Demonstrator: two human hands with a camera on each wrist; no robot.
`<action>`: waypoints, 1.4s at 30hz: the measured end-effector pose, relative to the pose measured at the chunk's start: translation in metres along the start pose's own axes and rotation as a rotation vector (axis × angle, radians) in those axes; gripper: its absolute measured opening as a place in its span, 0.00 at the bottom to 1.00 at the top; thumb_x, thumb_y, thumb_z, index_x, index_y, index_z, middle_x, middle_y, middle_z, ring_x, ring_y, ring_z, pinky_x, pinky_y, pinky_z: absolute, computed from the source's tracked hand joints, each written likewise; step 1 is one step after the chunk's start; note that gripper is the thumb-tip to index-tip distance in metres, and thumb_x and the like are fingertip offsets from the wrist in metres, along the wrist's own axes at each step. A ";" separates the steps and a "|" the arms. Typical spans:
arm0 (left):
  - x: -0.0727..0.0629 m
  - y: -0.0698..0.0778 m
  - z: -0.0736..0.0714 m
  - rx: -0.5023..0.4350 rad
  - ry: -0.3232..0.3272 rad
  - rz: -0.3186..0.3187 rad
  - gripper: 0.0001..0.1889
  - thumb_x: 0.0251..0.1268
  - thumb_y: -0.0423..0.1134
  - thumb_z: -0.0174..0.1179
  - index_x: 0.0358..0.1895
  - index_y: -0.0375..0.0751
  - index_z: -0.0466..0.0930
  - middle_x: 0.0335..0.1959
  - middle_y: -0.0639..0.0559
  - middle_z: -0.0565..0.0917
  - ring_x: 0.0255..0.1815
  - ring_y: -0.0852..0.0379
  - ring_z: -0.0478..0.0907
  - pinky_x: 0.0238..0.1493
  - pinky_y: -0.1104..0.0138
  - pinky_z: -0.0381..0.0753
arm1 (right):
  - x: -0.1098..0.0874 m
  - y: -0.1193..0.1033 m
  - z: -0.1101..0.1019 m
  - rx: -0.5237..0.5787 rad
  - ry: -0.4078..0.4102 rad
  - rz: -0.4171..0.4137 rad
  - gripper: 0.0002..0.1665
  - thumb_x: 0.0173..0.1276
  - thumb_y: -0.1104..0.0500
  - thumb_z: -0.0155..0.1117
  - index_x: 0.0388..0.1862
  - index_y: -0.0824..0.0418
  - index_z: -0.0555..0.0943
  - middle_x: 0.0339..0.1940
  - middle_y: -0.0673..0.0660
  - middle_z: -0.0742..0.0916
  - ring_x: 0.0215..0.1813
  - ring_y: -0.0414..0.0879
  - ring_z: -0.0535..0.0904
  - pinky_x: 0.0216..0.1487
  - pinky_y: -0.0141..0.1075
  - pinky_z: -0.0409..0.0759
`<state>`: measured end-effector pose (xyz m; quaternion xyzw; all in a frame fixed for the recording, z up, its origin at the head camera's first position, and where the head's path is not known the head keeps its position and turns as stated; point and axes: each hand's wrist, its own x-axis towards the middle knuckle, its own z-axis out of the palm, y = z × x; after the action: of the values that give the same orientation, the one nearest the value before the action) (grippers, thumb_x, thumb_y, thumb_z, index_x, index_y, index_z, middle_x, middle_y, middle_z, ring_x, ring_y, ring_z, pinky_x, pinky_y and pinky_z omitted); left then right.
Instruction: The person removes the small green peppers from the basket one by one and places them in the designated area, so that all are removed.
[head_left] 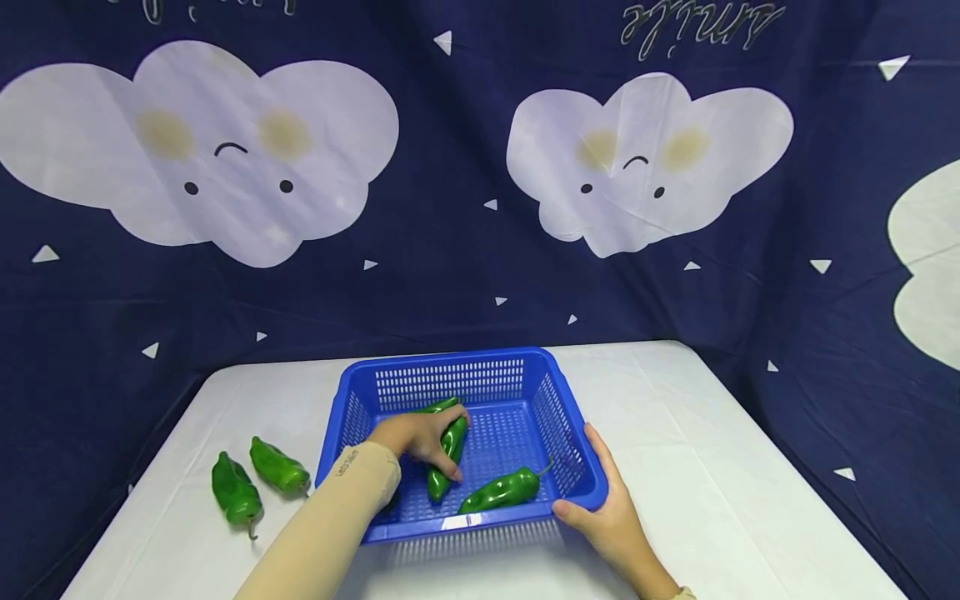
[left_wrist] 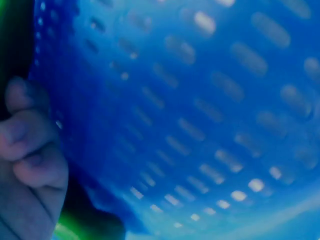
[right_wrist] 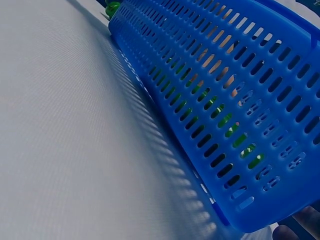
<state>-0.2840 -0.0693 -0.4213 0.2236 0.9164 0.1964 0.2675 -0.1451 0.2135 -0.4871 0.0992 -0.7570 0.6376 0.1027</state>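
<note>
A blue plastic basket [head_left: 450,360] with slotted walls sits on the white table. Inside it, my left hand [head_left: 422,435] grips a long green pepper [head_left: 453,442], thumb on the near side and fingers over the far side. My right hand [head_left: 613,521] holds the basket's front right corner, thumb at the front rim and fingers along the right wall. Another green pepper [head_left: 501,491] lies by the front wall. Behind my left hand a further pepper [head_left: 441,405] shows in part. The left wrist view has curled fingers [left_wrist: 37,150] beside the blue mesh.
Two green peppers, one farther left [head_left: 236,493] and one nearer the basket [head_left: 277,467], lie on the white table [head_left: 693,467]. A dark blue curtain [head_left: 450,283] with cloud prints hangs behind the table.
</note>
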 end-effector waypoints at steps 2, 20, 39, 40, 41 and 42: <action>0.000 0.001 -0.001 -0.019 0.007 0.040 0.42 0.43 0.49 0.80 0.62 0.59 0.63 0.44 0.50 0.73 0.44 0.53 0.74 0.49 0.61 0.76 | 0.000 0.001 0.000 -0.003 0.002 0.003 0.66 0.52 0.69 0.76 0.82 0.47 0.47 0.79 0.66 0.59 0.67 0.31 0.71 0.61 0.26 0.74; -0.017 0.025 -0.035 -0.134 0.097 0.198 0.44 0.49 0.46 0.77 0.68 0.58 0.58 0.43 0.48 0.77 0.40 0.53 0.78 0.46 0.60 0.78 | 0.001 0.002 0.000 0.024 -0.002 0.021 0.65 0.54 0.66 0.77 0.82 0.47 0.47 0.79 0.66 0.59 0.67 0.36 0.71 0.60 0.27 0.76; -0.088 -0.015 -0.076 -0.201 0.263 0.160 0.46 0.52 0.47 0.75 0.70 0.52 0.52 0.46 0.39 0.77 0.40 0.51 0.80 0.43 0.61 0.82 | 0.002 0.002 -0.002 -0.005 0.007 0.016 0.66 0.53 0.68 0.75 0.82 0.46 0.47 0.80 0.65 0.59 0.66 0.28 0.69 0.61 0.25 0.73; -0.092 -0.019 -0.078 -0.192 0.276 0.159 0.46 0.52 0.47 0.75 0.70 0.52 0.52 0.45 0.40 0.77 0.39 0.52 0.80 0.42 0.61 0.81 | 0.002 0.002 -0.002 -0.005 0.006 0.017 0.66 0.53 0.68 0.75 0.82 0.46 0.47 0.80 0.65 0.59 0.66 0.28 0.69 0.61 0.24 0.73; -0.097 -0.023 -0.080 -0.190 0.285 0.158 0.46 0.52 0.48 0.75 0.69 0.52 0.52 0.45 0.40 0.77 0.39 0.52 0.79 0.42 0.61 0.81 | 0.002 0.002 -0.001 -0.005 0.005 0.018 0.66 0.53 0.68 0.75 0.82 0.45 0.47 0.80 0.65 0.59 0.66 0.28 0.69 0.61 0.24 0.73; -0.102 -0.027 -0.082 -0.192 0.291 0.153 0.46 0.52 0.48 0.75 0.69 0.52 0.52 0.44 0.40 0.77 0.38 0.52 0.79 0.42 0.61 0.81 | 0.003 0.002 -0.001 -0.007 0.006 0.019 0.66 0.52 0.68 0.76 0.82 0.45 0.47 0.80 0.65 0.59 0.66 0.29 0.69 0.61 0.24 0.73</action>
<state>-0.2623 -0.1634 -0.3296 0.2354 0.9028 0.3330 0.1364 -0.1481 0.2144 -0.4883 0.0895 -0.7597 0.6364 0.0993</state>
